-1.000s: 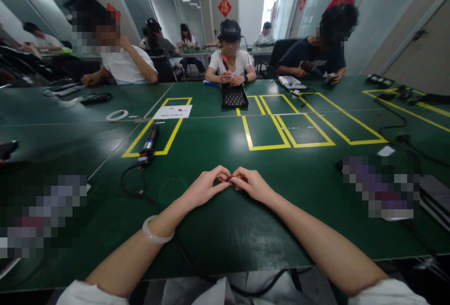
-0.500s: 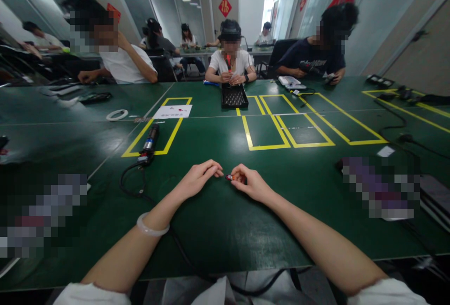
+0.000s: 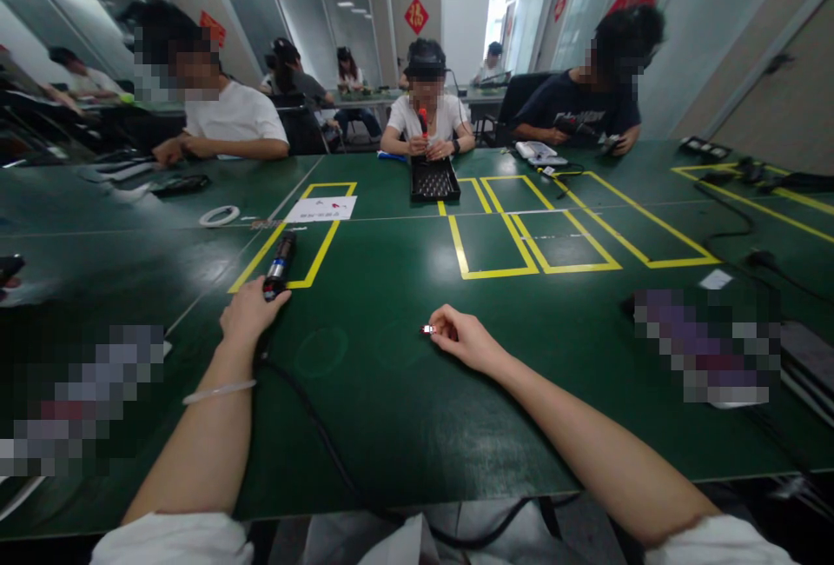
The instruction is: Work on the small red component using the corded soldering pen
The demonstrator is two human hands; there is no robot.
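Shifted since earlier: left hand (image 3: pixel 248 310), now laid at the tool (image 3: pixel 281 259); finger closure unclear. Small part (image 3: pixel 426 330): pinched by right hand (image 3: pixel 466 339), right of tool. Apparent step: tool being grasped; firm hold called for.

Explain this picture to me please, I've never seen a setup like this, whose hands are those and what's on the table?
There is no robot here: these are a person's own bare hands, seen by a camera worn on that person's head, looking forward and down. The left hand is at the near end of a black-and-silver cylindrical tool; how firmly it grips is hard to tell. The right hand pinches a small red-and-white piece, too small to identify. The glossy green tabletop carries yellow tape rectangles and a white paper sheet. Opposite, a co-worker in white sits behind a shallow black tray.
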